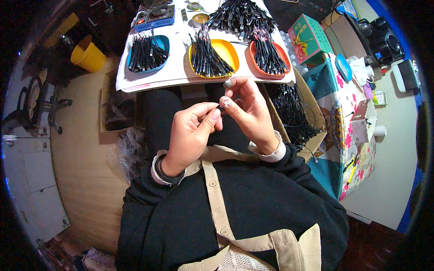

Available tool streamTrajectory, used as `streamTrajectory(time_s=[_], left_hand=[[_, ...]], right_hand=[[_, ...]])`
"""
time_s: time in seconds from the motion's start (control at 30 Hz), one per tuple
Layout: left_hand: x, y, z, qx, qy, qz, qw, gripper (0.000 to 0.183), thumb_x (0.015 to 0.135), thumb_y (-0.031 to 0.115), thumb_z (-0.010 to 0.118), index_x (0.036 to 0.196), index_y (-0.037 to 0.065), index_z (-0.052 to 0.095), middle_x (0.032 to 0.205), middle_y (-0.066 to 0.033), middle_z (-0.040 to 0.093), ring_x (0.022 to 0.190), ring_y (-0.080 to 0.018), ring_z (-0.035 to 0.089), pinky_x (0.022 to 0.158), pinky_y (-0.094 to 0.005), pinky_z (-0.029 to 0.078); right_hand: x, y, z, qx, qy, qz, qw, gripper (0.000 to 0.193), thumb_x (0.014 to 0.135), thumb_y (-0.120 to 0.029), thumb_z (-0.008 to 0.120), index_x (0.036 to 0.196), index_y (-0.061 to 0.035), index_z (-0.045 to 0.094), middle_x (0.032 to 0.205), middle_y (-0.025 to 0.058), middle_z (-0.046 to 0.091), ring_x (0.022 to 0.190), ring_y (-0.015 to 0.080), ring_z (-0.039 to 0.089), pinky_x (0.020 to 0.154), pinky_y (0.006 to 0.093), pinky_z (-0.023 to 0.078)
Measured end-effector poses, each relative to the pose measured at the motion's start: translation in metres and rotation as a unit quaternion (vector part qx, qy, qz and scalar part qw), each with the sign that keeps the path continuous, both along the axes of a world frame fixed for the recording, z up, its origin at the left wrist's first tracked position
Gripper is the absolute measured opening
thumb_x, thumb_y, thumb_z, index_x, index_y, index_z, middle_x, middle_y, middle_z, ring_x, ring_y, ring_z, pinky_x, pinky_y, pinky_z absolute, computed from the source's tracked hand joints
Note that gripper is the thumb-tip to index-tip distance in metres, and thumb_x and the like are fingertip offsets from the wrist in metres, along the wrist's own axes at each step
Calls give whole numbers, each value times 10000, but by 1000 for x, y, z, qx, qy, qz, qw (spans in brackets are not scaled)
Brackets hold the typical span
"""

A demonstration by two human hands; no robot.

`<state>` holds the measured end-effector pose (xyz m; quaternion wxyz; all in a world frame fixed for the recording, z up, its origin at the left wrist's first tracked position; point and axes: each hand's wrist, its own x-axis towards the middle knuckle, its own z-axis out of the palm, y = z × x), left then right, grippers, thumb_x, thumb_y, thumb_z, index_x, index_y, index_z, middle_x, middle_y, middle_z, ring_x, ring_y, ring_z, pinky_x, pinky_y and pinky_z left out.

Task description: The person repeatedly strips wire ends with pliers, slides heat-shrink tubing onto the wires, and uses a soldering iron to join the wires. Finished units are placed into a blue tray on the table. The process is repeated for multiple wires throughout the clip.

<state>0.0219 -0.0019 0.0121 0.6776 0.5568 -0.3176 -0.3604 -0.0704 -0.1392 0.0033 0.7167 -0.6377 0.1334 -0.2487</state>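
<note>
Above my lap, in front of the table's near edge, my two hands meet. My left hand (192,131) is closed in a pinch on a small dark piece (219,108), too small to name. My right hand (251,113) is curled, its thumb tip against that same spot; what its fingers hold is hidden. The right thumb and index tips look covered or coloured. Just beyond lie bundles of short black cables: one bundle (147,53) in a blue tray (163,43), another (208,56) in a yellow tray (229,49), a third (267,54) in an orange tray (285,56).
A big cable heap (242,18), a small round tin (200,19) and a blue-based device (154,18) occupy the white table (181,81). Right of my legs stands a cardboard box (318,119) of cables, beside a cloth-covered table (337,158). A yellow bin (88,54) stands left.
</note>
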Motion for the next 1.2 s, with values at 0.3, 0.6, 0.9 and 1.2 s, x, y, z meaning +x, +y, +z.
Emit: streamTrajectory(time_s=[0.3,0.6,0.9,1.2], left_hand=[[6,4,0,10,87,-39,995,144,944,66,569,939,-34,673,685,8,590,580,-7,472,498,-161,329],[-7,4,-3,33,-99,26,994,118,924,37,583,938,-47,664,690,-12,623,613,-43,534,550,-200,424],[9,14,8,76,51,-72,993,134,924,55,591,908,-51,672,677,-7,597,593,-31,506,526,-175,389],[24,13,14,117,119,-221,961,164,934,112,595,912,-23,685,660,19,593,552,-9,479,482,-152,337]], right_hand=[[-2,-1,0,107,63,34,992,285,1029,-299,442,927,-60,560,742,-41,514,665,37,454,593,192,372],[-14,-1,19,-480,17,-52,875,155,876,-114,640,821,-5,545,676,107,501,588,221,503,552,320,417],[-32,-48,23,-142,110,-158,971,157,938,-136,575,857,-2,562,717,72,542,629,156,493,594,280,422],[-48,-28,32,-455,-20,81,887,405,700,-69,774,1087,-62,655,1006,99,613,912,256,607,769,341,512]])
